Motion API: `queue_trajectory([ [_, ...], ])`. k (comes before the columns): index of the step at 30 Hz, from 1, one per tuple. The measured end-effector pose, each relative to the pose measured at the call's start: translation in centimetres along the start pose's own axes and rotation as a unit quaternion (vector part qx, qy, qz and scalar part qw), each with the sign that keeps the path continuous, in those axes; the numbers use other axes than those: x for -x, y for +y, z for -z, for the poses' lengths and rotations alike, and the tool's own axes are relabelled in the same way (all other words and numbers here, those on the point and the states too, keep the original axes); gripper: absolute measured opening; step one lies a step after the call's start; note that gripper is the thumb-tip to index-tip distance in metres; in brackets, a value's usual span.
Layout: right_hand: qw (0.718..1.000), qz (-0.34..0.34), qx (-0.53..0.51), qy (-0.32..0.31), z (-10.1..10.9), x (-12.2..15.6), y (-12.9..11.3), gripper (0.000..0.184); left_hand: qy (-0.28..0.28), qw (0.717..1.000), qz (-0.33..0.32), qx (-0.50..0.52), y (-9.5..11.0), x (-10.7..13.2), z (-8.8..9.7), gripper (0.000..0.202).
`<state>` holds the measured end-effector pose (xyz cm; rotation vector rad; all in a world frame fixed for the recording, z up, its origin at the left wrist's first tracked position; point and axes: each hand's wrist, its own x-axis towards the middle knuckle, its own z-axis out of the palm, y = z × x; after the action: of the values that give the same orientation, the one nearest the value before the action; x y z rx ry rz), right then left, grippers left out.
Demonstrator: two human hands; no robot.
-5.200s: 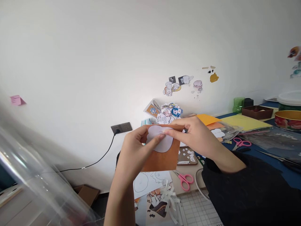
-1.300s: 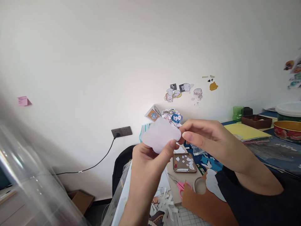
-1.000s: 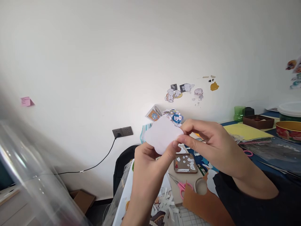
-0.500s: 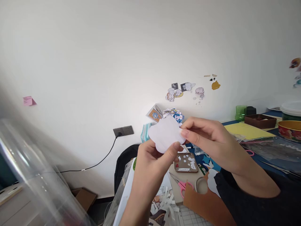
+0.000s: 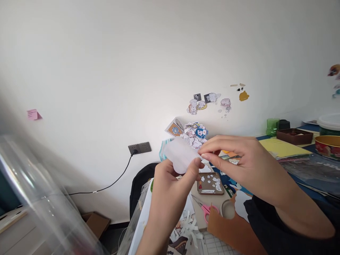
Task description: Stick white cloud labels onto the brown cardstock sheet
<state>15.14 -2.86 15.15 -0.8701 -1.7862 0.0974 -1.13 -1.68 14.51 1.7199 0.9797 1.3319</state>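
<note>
I hold a white cloud-shaped paper cutout up in front of the wall. My left hand pinches its lower edge between thumb and fingers. My right hand pinches the cutout's right edge with thumb and forefinger. Below, a brown sheet of card with a white shape on it lies against my dark sleeve.
The table holds pink scissors, a small brown tray of white scraps, white paper strips, a cutting mat, yellow sheets and a round tin. Clear plastic film fills the left foreground. Stickers dot the wall.
The brown card left my hands and lies on the table; only the white cutout stays held. In the last second my right fingers shifted along its right edge and it tilted flatter.
</note>
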Motion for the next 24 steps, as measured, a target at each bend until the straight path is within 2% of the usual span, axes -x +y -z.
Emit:
queue_trajectory([
  [12, 0.995, -0.049, 0.002, -0.087, 0.89, -0.04, 0.59, 0.018, -0.009, 0.982, -0.097, -0.161, 0.14, 0.10, 0.07, 0.026],
  [20, 0.995, -0.048, 0.017, -0.090, 0.99, -0.16, 0.84, 0.020, -0.007, 0.977, -0.106, -0.182, 0.01, -0.14, 0.03, 0.027],
  [24, 0.996, -0.024, 0.026, -0.080, 0.84, -0.09, 0.84, 0.019, -0.002, 0.976, -0.108, -0.189, -0.06, -0.18, 0.08, 0.028],
])
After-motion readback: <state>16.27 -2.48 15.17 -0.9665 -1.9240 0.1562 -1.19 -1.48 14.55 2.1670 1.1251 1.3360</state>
